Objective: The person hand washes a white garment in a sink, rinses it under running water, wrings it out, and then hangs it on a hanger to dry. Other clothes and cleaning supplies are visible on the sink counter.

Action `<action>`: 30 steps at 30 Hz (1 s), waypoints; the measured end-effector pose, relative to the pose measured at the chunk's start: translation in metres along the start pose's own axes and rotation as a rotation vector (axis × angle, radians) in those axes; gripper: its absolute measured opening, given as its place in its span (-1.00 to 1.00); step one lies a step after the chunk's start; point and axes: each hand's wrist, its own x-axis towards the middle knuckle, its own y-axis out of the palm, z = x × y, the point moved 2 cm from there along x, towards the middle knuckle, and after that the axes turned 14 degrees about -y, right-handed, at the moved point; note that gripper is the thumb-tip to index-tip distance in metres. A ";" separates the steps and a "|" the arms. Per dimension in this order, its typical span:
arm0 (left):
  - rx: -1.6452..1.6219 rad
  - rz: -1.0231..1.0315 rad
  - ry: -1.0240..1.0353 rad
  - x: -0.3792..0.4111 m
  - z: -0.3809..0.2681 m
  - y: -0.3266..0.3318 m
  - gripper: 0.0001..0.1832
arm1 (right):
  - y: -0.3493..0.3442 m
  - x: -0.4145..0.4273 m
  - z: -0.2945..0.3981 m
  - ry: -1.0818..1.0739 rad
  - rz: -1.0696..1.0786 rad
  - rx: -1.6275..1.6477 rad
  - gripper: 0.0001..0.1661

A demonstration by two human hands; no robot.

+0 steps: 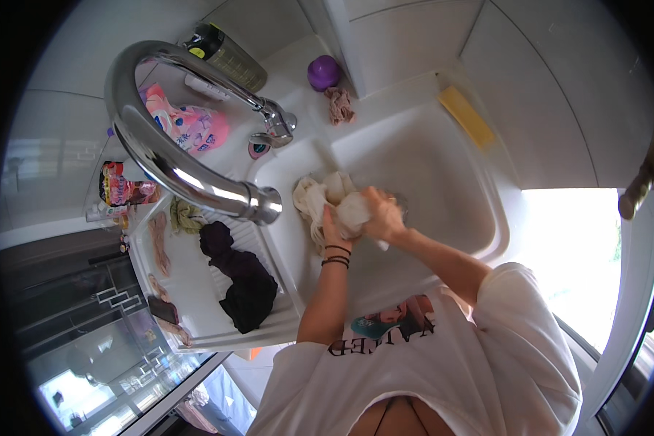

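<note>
Inside the white sink basin (pixel 441 163), a cream-white wet-looking cloth (pixel 310 197) lies bunched against the left side of the basin. Part of it is gathered into a lump between my hands. My left hand (pixel 335 229), with dark bands at its wrist, grips the cloth from the near left. From the right, my right hand (pixel 382 213) is closed over the same lump; it is slightly blurred and its fingertips are hidden. The chrome faucet (pixel 261 204) arches in from the left, its spout end to the left of the cloth.
Dark garments (pixel 245 289) and an olive cloth (pixel 186 215) lie on the ribbed washboard side. Along the back stand a pink detergent pouch (pixel 201 128), a dark bottle (pixel 234 60) and a purple ball-shaped object (pixel 324 73). A yellow bar-like object (pixel 466 117) rests on the right rim.
</note>
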 end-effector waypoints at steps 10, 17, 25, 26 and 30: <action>0.058 0.755 0.115 -0.026 0.001 -0.032 -0.28 | -0.003 -0.044 0.095 -0.815 -0.129 -0.305 -0.22; 0.219 0.557 0.228 -0.027 -0.008 -0.016 -0.35 | 0.000 -0.018 0.081 -0.873 -0.287 -0.140 -0.38; 0.514 -0.004 0.410 -0.023 -0.006 -0.017 -0.37 | -0.044 0.039 -0.035 -0.550 -0.159 -0.049 -0.41; 0.541 -0.031 0.447 -0.022 -0.007 -0.020 -0.37 | -0.056 0.042 -0.053 -0.479 -0.078 -0.211 -0.34; 1.064 -0.364 0.746 -0.008 0.001 -0.032 -0.33 | -0.075 0.028 -0.069 -0.349 0.131 -0.786 -0.01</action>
